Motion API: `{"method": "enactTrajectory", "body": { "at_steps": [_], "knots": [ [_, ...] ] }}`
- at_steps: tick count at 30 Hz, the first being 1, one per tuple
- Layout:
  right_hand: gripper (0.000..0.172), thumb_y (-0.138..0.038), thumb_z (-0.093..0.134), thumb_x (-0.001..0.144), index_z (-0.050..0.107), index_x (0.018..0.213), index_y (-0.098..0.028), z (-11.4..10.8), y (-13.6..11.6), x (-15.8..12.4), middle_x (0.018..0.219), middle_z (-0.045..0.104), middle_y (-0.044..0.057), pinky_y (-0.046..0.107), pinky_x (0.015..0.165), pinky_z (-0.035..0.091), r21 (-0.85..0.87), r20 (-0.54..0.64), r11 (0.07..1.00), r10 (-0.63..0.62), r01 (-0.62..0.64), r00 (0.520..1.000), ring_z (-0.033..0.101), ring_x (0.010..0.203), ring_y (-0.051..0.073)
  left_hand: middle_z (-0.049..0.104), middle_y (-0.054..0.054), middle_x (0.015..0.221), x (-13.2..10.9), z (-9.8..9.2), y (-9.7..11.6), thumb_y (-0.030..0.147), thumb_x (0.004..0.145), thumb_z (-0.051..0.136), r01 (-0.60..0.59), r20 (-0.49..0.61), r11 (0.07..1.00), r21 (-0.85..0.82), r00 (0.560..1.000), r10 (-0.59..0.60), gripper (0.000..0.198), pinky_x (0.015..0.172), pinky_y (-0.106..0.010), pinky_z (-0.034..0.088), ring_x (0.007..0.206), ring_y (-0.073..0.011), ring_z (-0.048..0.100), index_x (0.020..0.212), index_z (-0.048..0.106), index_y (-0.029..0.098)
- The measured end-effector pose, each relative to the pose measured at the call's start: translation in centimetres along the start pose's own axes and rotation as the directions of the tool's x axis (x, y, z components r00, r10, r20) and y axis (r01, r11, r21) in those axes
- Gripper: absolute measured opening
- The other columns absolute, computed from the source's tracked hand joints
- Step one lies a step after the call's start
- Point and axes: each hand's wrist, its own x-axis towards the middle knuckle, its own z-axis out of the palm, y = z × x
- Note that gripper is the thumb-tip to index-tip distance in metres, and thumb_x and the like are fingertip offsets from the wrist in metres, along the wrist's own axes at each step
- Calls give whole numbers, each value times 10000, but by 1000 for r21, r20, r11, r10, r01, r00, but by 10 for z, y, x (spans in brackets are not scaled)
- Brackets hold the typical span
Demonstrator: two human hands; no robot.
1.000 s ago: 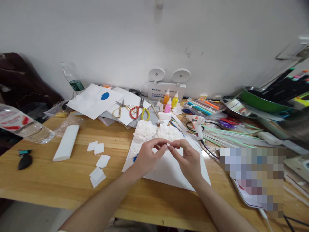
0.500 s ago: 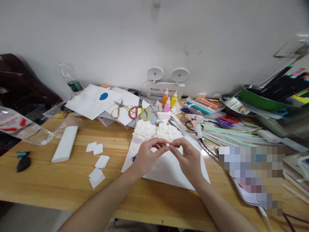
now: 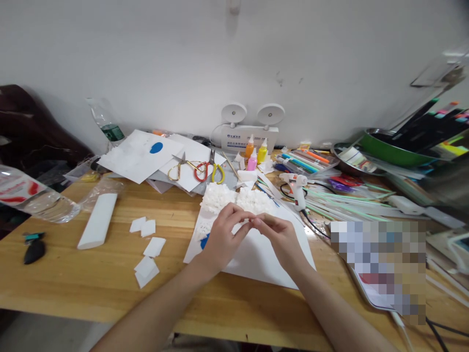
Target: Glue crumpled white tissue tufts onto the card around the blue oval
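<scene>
My left hand (image 3: 224, 239) and my right hand (image 3: 280, 239) meet at the fingertips above a white sheet of paper (image 3: 256, 261). Both are closed in a pinch around a small bit of white paper, which the fingers now almost wholly hide. Just beyond them, clumps of crumpled white paper (image 3: 218, 196) cover the sheet's far part. A blue patch (image 3: 204, 240) shows on the sheet beside my left wrist. Several small white paper squares (image 3: 145, 266) lie on the table to the left.
A hot glue gun (image 3: 297, 188) stands right of the sheet. Behind lie scissors (image 3: 179, 168), red-and-yellow-handled cutters (image 3: 211, 171) and small paint bottles (image 3: 252, 161). At left are a white block (image 3: 98, 220) and a lying water bottle (image 3: 36, 195). Glue sticks (image 3: 340, 203) spread at right.
My fingertips have closed tighter together, and the white bit that showed between them is now covered. My right hand has turned slightly inward. The view has shifted a little.
</scene>
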Motion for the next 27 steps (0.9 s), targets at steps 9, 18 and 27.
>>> {"method": "enactTrajectory", "body": {
  "at_steps": [9,18,27],
  "knots": [
    [142,-326,625,723,663,691,-193,0,0,0,632,614,-7,253,584,423,8,-1,1000,17,-17,1000,513,603,118,512,-37,811,-1,1,-3,217,823,507,-38,-8,999,33,999,39,146,756,-281,424,810,-150,515,910,623,199],
    [113,-236,595,764,656,856,-214,-2,-8,-3,807,622,41,301,656,456,-385,-47,861,-378,333,924,561,738,160,527,-29,808,0,0,-5,183,813,523,-3,-66,999,51,998,7,146,733,-268,432,781,-135,529,915,628,192],
    [159,-123,607,749,656,850,-234,-1,0,-1,732,622,36,319,617,472,-589,15,601,-660,540,751,545,698,166,546,-31,773,0,2,-9,174,811,528,-85,-82,988,130,992,96,157,723,-275,430,782,-142,520,916,644,172]
  ]
}}
